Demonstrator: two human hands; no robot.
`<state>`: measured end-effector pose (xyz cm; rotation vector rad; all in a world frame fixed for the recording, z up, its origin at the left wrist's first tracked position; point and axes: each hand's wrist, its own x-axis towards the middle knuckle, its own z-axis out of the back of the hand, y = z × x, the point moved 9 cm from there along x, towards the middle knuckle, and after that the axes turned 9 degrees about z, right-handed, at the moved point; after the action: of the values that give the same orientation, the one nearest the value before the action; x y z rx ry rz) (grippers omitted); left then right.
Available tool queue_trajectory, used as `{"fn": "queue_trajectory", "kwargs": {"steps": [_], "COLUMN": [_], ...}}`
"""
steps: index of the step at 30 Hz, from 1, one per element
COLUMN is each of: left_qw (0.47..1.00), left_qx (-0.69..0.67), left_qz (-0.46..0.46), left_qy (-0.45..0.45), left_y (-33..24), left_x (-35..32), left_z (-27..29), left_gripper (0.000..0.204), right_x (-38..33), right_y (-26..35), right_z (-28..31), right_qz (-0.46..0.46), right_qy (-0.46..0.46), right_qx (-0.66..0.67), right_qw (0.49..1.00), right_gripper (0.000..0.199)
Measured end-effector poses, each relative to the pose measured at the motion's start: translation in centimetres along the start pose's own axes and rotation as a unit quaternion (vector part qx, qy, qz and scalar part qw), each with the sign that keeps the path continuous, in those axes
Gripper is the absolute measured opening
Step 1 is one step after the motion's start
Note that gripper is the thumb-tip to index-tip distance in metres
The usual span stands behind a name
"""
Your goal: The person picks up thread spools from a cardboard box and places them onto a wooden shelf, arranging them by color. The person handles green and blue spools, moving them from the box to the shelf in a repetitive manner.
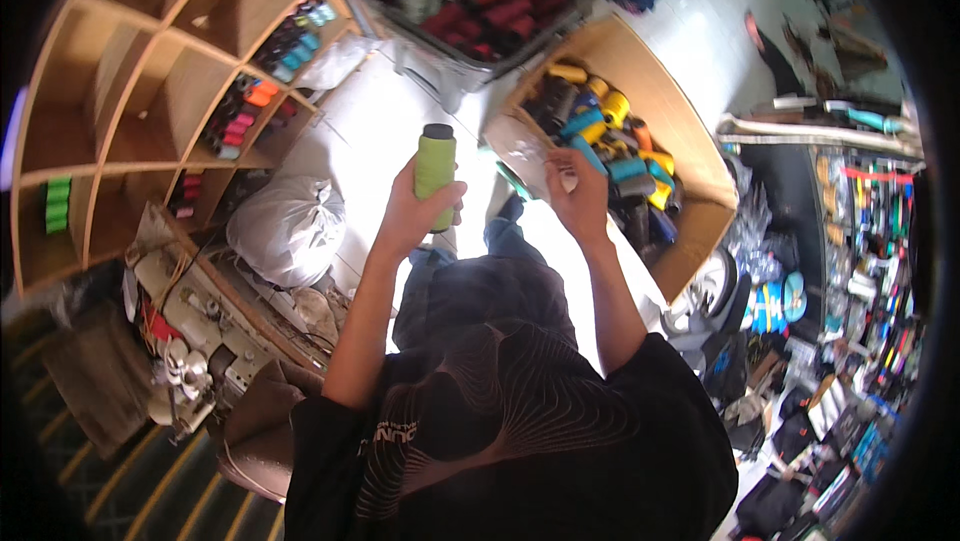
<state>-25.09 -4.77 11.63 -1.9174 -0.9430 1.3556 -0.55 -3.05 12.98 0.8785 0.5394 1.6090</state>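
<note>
My left hand (pixel 408 211) is wrapped round a lime-green thread spool (pixel 434 169), held upright in front of my body. The spool's dark top end sticks up above my fingers. My right hand (pixel 582 199) is raised at the near left edge of a cardboard box (pixel 668 81). Its fingers are curled and drawn together; whether something small is pinched between them cannot be made out. Inside the box lie yellow, teal and dark thread spools (pixel 615 107) in a heap, just beyond my right hand.
A wooden cubbyhole shelf (pixel 100 169) on the left holds several upright spools. Ahead stands an open container (pixel 480 69) full of red and grey spools. A tied white bag (pixel 290 231) and a sewing machine (pixel 195 316) sit at lower left. Cluttered goods (pixel 870 301) fill the right.
</note>
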Motion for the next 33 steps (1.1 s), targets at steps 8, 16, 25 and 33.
{"fn": "queue_trajectory", "kwargs": {"steps": [8,16,25,33], "left_qw": [0.956,0.905,0.826,0.732], "left_qx": [0.128,0.147,0.098,0.084], "left_qz": [-0.106,-0.15,-0.144,-0.278], "left_qy": [-0.242,-0.37,-0.535,-0.617], "left_y": [-4.0,-8.6,-7.2,-16.1], "left_x": [-9.0,-17.0,-23.6,-29.3], "left_z": [15.4,29.3,45.7,61.2], "left_gripper": [0.058,0.082,0.104,0.072], "right_x": [1.2,2.4,7.7,10.0], "right_y": [19.7,33.4,46.6,59.8], "right_z": [-20.0,-35.8,-54.0,-66.7], "right_qz": [0.016,0.057,0.227,0.146], "right_qy": [0.323,0.542,0.563,0.585], "right_qx": [0.265,0.378,0.344,0.427], "right_qw": [0.908,0.748,0.716,0.674], "right_gripper": [0.04,0.046,0.037,0.035]}}
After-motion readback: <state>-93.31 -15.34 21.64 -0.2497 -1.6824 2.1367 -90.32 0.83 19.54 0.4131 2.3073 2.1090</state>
